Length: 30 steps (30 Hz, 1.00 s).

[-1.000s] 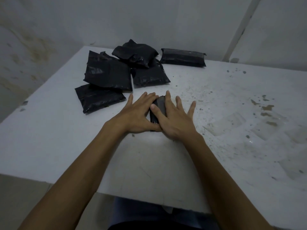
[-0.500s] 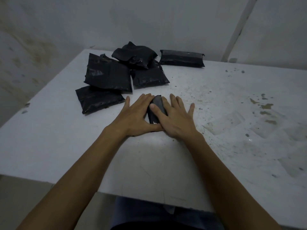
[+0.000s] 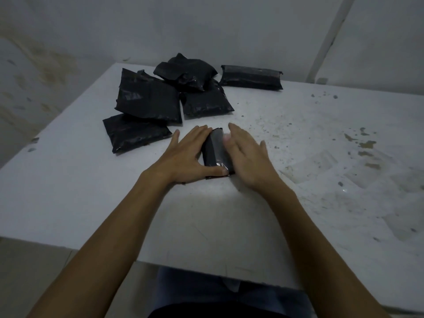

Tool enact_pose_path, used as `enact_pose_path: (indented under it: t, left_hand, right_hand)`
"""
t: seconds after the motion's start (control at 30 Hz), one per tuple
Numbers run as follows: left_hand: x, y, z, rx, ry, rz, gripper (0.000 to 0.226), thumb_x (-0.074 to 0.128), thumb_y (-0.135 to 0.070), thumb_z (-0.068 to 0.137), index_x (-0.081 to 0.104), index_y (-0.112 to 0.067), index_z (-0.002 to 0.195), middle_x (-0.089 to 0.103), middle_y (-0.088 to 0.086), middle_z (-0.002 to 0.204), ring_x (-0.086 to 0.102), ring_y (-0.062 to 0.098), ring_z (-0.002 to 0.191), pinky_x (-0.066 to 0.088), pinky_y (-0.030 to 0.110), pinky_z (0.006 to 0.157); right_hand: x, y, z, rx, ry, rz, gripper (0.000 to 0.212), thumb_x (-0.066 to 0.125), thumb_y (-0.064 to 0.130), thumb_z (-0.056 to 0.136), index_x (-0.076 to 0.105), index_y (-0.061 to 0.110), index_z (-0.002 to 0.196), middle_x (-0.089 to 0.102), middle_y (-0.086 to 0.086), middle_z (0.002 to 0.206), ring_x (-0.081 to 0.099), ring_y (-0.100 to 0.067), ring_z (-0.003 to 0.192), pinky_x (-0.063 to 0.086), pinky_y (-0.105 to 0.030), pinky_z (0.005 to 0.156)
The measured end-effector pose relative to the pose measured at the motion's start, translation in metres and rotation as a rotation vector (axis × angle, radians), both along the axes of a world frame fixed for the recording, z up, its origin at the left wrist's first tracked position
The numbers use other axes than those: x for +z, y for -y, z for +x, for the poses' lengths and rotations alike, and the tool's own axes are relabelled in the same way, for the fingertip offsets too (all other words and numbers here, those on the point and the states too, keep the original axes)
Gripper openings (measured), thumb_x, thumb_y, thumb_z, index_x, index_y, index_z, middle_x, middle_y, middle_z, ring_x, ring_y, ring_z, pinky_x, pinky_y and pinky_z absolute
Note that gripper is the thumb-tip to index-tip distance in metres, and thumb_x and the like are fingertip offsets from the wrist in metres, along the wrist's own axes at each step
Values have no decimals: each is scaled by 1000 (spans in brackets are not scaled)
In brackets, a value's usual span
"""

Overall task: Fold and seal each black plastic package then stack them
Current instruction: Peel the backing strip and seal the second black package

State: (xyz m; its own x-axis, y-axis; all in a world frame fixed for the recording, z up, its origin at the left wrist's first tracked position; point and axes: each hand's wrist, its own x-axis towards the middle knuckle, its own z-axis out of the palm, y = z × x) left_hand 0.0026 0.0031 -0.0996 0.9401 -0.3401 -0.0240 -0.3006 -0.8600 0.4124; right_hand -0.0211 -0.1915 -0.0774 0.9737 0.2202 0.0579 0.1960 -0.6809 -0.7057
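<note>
— Head view: my left hand (image 3: 183, 157) presses flat on the folded package (image 3: 216, 154) on the surface (image 3: 229, 214); right hand (image 3: 249, 157) open beside it.
— Risk?
— Its fold could spring open if I ease off.

The right hand (image 3: 246, 157) was blurred, so its contact with the folded package (image 3: 216, 152) could not be told. That package's sides were covered by both hands, and the lowest package (image 3: 135, 134) of the pile was partly overlapped.
</note>
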Motion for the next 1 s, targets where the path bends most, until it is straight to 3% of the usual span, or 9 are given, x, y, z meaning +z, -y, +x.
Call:
enact_pose_path:
  t: [0.1, 0.2, 0.5, 1.0]
  left_hand:
    - [-1, -2, 2, -17, -1, 16, 121, 43, -88, 68, 3, -26, 165, 5, -6, 174, -3, 5, 158, -13, 47, 127]
    - [-1, -3, 4, -32, -8, 54, 122, 36, -88, 67, 0, -24, 165, 2, -3, 174, -5, 8, 159, -14, 47, 127]
    - [4, 0, 0, -8, -27, 28, 130, 49, -97, 62, 4, -30, 164, 4, -8, 173, 1, 8, 158, -12, 51, 127]
    - [7, 0, -2, -4, -19, 42, 137, 46, -104, 57, 7, -29, 164, 8, -7, 173, 3, 10, 159, -9, 53, 128]
  right_hand:
    - [-10, -12, -21, 142, -3, -220, 88, 9, 75, 95, 1, 21, 164, 4, 2, 173, -1, -12, 158, -20, -52, 122]
    - [-20, -14, -24, 130, -15, -310, 103, 0, 85, 85, -6, 20, 164, -8, 4, 172, -11, -12, 157, -26, -56, 118]
    - [-23, -3, -47, 43, 15, -455, 111, 0, 91, 80, -4, 20, 164, -4, 4, 173, -11, -15, 158, -21, -59, 120]
    - [-18, 4, -57, -30, -41, -547, 108, 4, 94, 79, -1, 27, 165, -11, 1, 172, -15, -18, 158, -19, -58, 121]
